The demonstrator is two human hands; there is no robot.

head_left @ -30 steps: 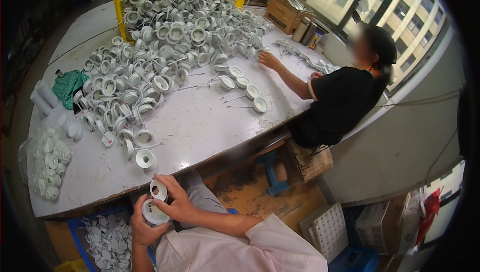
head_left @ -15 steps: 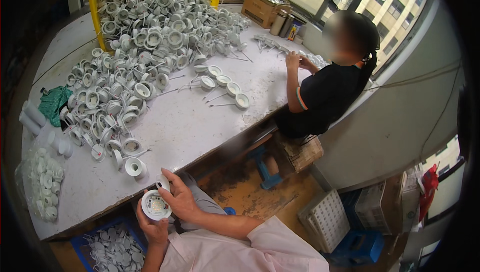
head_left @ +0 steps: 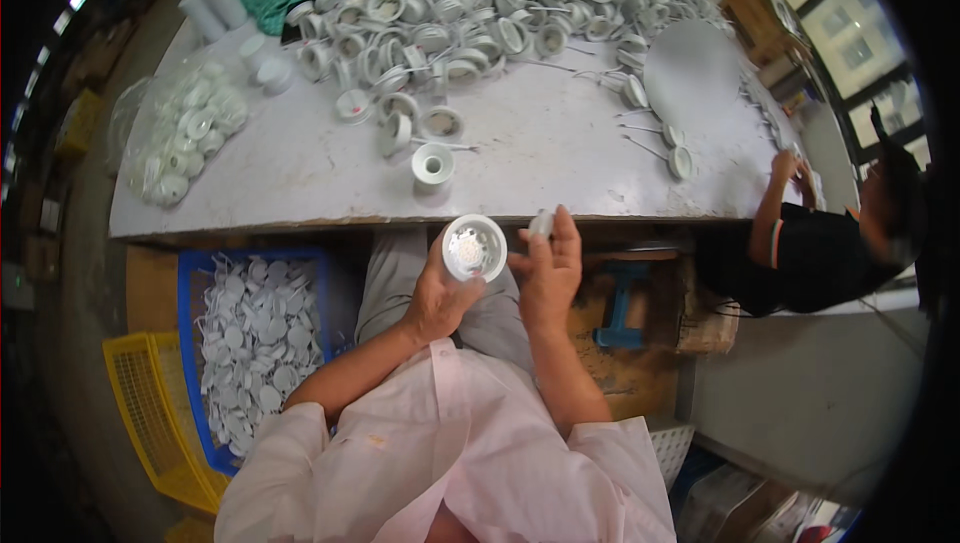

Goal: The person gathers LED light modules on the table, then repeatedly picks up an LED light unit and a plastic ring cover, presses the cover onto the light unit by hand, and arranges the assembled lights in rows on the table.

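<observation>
My left hand (head_left: 440, 301) is closed around a white round LED downlight (head_left: 474, 249), its open face up and showing the light board inside. To its right, my right hand (head_left: 551, 278) pinches a small white disc-shaped cover (head_left: 541, 224) between thumb and fingers, a short way from the downlight. Both hands are over my lap, just in front of the table edge. On the table near that edge stands a white flanged cylinder (head_left: 433, 166) with a round hole in its top. Behind it lie several loose downlights (head_left: 440, 123) with short wires.
A heap of white downlights (head_left: 510, 35) covers the back of the table (head_left: 300, 183). At left lie a plastic bag of white parts (head_left: 192, 133) and a green cloth (head_left: 280, 1). A blue crate (head_left: 188, 343) of white discs stands below left, beside a yellow basket (head_left: 150, 413). A co-worker (head_left: 820, 243) sits at right.
The view has swung to the left. My right hand has come away from the downlight with the small white cover, while my left hand still holds the downlight.
</observation>
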